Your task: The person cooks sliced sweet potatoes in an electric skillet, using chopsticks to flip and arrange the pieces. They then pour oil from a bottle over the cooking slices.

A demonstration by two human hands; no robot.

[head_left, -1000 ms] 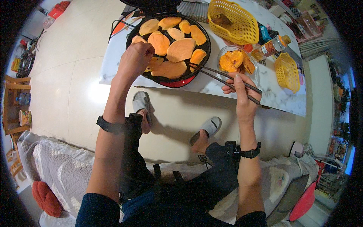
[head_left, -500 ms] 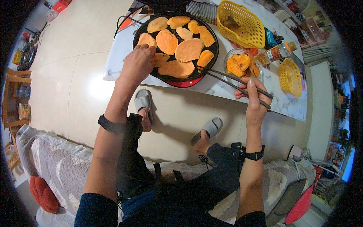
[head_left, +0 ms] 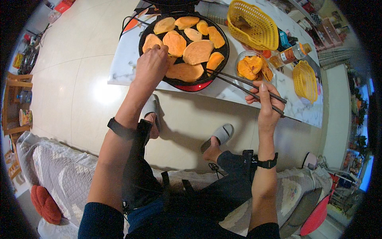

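A round black electric griddle [head_left: 181, 57] holds several orange sweet potato slices [head_left: 174, 44], laid flat. My left hand [head_left: 153, 65] is over its left near part, fingers curled down and pressed together. The hand partly covers a slice [head_left: 172, 60] beneath it; whether the fingertips grip that slice is hidden. In my right hand [head_left: 267, 101] is a pair of dark chopsticks [head_left: 242, 83], their tips at the right end of a long slice [head_left: 185, 72] by the near rim. Browned slices [head_left: 251, 67] fill a clear bowl [head_left: 237, 75] right of the griddle.
The griddle stands on a white marble-patterned table [head_left: 123, 65]. To the right are a large yellow basket [head_left: 258, 30], a smaller yellow basket [head_left: 305, 81] and a lying bottle [head_left: 290, 55]. A black cable [head_left: 125, 24] runs at the left. Behind my legs is a quilted sofa [head_left: 65, 167].
My left hand has shifted right and slightly up across the griddle, covering more of the slice beneath it. My right hand and the chopsticks have hardly moved.
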